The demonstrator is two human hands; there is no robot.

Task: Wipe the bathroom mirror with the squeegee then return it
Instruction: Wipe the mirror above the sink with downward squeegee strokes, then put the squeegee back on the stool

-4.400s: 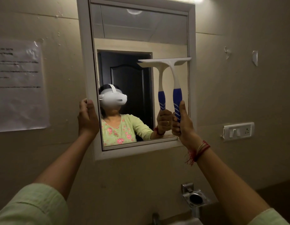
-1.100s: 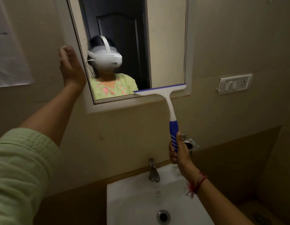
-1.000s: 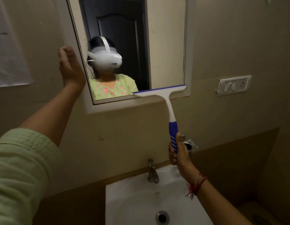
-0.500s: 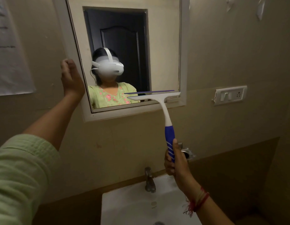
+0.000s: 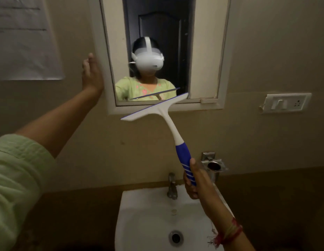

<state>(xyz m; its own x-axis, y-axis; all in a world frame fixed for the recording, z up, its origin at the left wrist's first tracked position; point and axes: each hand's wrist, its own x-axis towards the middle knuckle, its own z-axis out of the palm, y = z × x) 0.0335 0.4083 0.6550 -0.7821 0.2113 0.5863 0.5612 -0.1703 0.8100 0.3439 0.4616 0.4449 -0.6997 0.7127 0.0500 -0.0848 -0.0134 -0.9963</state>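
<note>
Squeegee [image 5: 162, 113]: up-left of the right hand, blade tilted, clear of the mirror [image 5: 202, 51].
Long axis: handle runs down-right into the grip.
Right hand [image 5: 194, 180]: wrapped round the blue handle.
Left hand [image 5: 91, 73]: open beside the mirror frame, empty.

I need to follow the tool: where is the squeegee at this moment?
In the head view the squeegee is near centre, held by its blue handle in the right hand, its blade tilted across the lower frame of the mirror, above the sink.
</note>
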